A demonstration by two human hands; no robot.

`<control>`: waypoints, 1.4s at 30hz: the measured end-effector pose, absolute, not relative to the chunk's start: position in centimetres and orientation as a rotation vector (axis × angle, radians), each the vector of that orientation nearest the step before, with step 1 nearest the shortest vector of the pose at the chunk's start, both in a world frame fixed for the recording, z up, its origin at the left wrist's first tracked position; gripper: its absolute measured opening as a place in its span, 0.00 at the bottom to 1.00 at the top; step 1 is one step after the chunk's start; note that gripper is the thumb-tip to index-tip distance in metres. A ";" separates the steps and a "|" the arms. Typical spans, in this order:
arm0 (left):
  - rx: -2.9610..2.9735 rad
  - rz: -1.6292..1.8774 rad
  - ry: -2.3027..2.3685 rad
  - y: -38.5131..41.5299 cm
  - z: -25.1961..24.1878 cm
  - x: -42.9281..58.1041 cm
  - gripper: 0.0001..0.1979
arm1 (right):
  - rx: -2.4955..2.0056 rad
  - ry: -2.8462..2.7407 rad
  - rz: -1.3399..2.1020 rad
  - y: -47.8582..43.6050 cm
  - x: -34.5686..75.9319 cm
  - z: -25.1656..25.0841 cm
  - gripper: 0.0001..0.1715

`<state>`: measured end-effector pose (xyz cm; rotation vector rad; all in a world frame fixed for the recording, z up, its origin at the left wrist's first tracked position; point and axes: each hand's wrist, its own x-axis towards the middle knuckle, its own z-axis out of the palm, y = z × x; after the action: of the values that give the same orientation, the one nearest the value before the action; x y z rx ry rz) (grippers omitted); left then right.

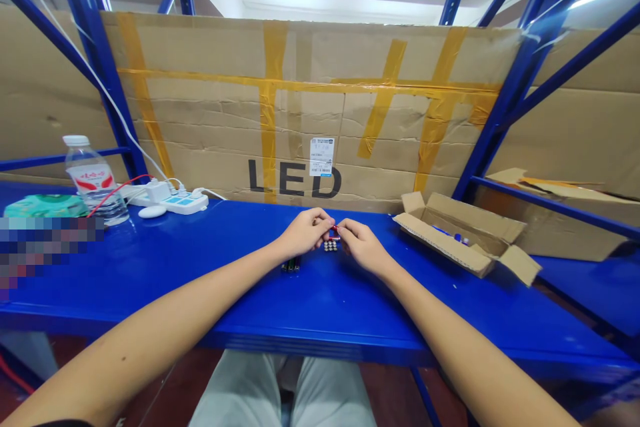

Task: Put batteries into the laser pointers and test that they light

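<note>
Both hands meet above the middle of the blue table [190, 260]. My left hand [307, 230] is closed in a pinch, its fingertips on a small red cylindrical piece [335, 228] that looks like a battery. My right hand [363, 245] pinches at the other side of that piece; fingers cover much of it. Just below the fingertips stands a tight block of small cylinders with round silver ends [331, 247], probably batteries. Under my left wrist lies a group of dark, greenish cylinders [291, 264], partly hidden by the arm.
To the right is an open cardboard box [443, 242] with blue items inside. On the left are a water bottle [95, 180], a green packet [47, 205] and a white power strip [185, 202] with cables. A large taped cardboard panel [215, 127] stands behind, between blue posts.
</note>
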<state>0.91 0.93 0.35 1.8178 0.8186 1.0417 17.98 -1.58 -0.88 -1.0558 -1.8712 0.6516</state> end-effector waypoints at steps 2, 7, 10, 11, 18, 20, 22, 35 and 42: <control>1.744 1.089 0.806 1.5 0.1 1.0 0.13 | -1.063 -1.827 0.581 -1.3 18.1 -0.9 0.15; 1.237 1.219 0.606 2.3 0.9 0.4 0.25 | -1.131 -1.658 0.456 -1.1 18.6 -0.6 0.18; 1.047 1.169 0.507 2.3 1.5 -0.1 0.30 | -1.198 -1.610 0.364 -1.1 18.9 -0.5 0.17; 1.014 1.160 0.498 2.3 1.5 -0.2 0.31 | -1.212 -1.605 0.340 -1.1 19.0 -0.4 0.17; 0.965 1.171 0.539 2.7 1.5 -0.5 0.32 | -1.293 -1.614 0.238 -1.0 19.4 -0.4 0.16; 0.973 1.182 0.552 2.7 1.6 -0.5 0.32 | -1.319 -1.610 0.205 -1.0 19.4 -0.4 0.15; 0.977 1.187 0.560 2.7 1.6 -0.6 0.32 | -1.329 -1.614 0.191 -1.0 19.5 -0.4 0.15; 1.003 1.151 0.556 2.9 1.3 -0.6 0.35 | -1.345 -1.643 0.162 -1.2 19.5 -0.4 0.15; 1.004 1.140 0.545 2.9 1.2 -0.6 0.35 | -1.355 -1.636 0.133 -1.1 19.6 -0.3 0.15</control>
<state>-0.56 2.91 1.22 1.0039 0.5454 1.1398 19.62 -1.12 -0.29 -1.3553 -1.6361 0.1333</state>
